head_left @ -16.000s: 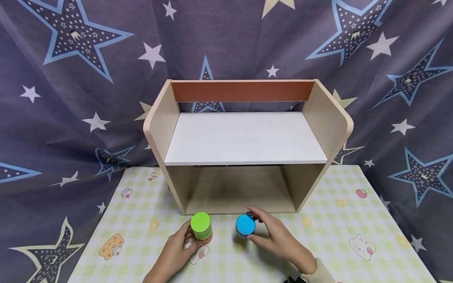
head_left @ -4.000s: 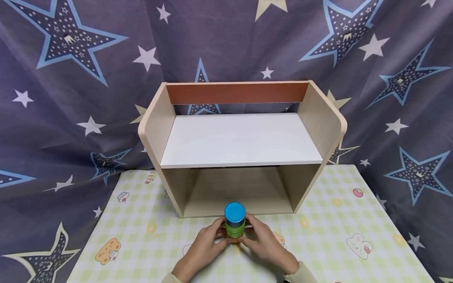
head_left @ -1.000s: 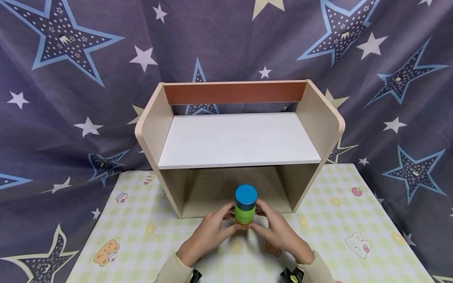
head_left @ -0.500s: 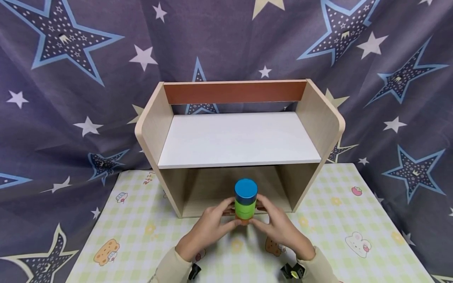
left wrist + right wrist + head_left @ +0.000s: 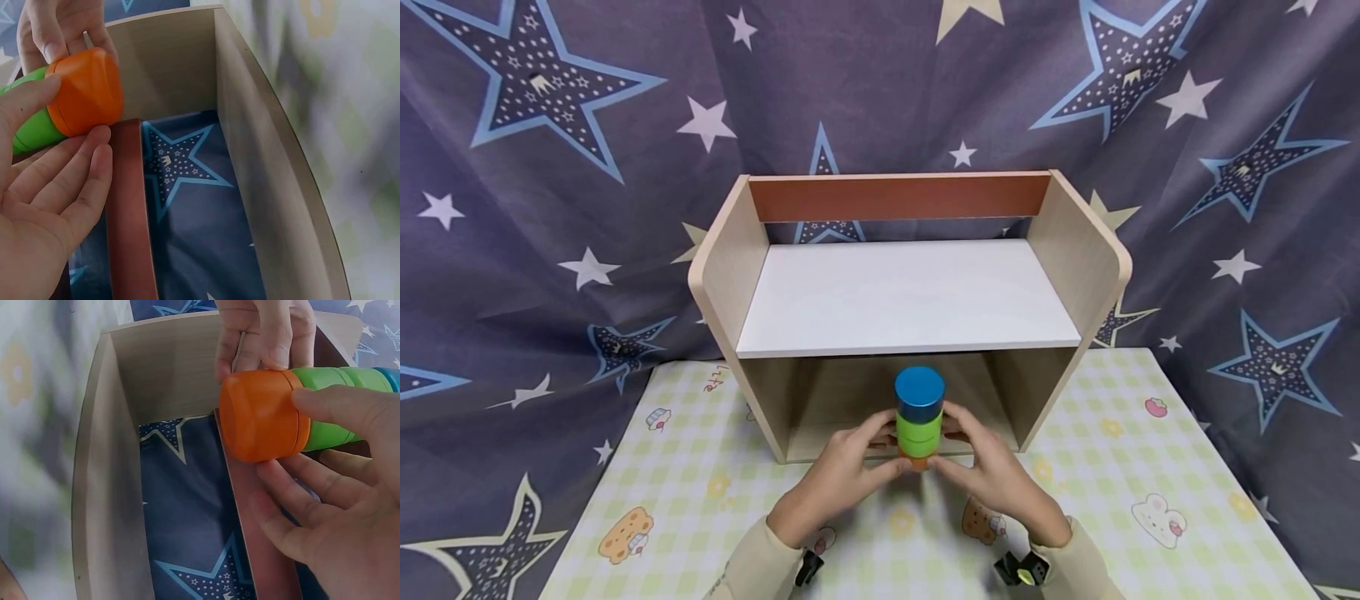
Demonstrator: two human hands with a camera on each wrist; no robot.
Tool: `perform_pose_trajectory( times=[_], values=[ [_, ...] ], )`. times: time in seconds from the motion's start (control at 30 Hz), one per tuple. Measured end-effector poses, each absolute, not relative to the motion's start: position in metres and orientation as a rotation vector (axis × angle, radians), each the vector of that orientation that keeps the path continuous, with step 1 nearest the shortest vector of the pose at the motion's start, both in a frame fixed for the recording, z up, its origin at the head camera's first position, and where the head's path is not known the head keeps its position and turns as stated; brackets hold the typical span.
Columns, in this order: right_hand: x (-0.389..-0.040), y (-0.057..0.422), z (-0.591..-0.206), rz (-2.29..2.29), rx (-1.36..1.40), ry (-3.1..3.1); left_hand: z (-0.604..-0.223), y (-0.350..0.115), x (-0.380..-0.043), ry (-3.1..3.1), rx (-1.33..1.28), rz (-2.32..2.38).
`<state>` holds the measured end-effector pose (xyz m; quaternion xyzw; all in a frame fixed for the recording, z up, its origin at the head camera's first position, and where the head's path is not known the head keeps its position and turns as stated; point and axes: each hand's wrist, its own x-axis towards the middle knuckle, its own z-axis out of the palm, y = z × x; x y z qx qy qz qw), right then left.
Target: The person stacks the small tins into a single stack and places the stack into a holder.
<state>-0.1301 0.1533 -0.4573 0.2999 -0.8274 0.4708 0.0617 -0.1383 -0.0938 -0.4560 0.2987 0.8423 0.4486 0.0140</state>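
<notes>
Both hands hold a stack of small round screw-lid-like containers upright in front of the shelf's lower compartment. A blue container [image 5: 920,390] sits on top, a green one [image 5: 918,435] in the middle, an orange one [image 5: 917,461] at the bottom. My left hand [image 5: 844,473] grips the stack's left side, thumb across the green-orange joint in the left wrist view. From the other side my right hand [image 5: 992,468] grips it likewise. The orange base [image 5: 259,415] shows uncovered in the right wrist view, lifted off the table. Some fingertips are hidden behind the stack.
A two-tier wooden shelf [image 5: 1086,250] with a white upper board [image 5: 910,296] and brown back rail [image 5: 898,197] stands behind the hands. Its lower front edge is close to the stack. A checked cloth [image 5: 700,492] covers the table; a starry curtain [image 5: 550,292] hangs behind.
Earlier, the left hand held green and orange containers, the right a separate blue one. Blue then stood atop green, both hands around them; the stack has since risen and moved toward the shelf.
</notes>
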Motion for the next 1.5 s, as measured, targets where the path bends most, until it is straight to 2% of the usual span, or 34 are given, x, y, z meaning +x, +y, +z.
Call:
perform_pose_trajectory(
  times=[1.0,1.5],
  values=[
    [-0.135,0.15,-0.439,1.458,0.99,-2.373,-0.435,-0.101,-0.14,2.609,1.053,1.519],
    [-0.133,0.149,-0.419,1.482,1.017,-2.343,-0.416,-0.104,-0.142,2.647,1.107,1.493]
  ],
)
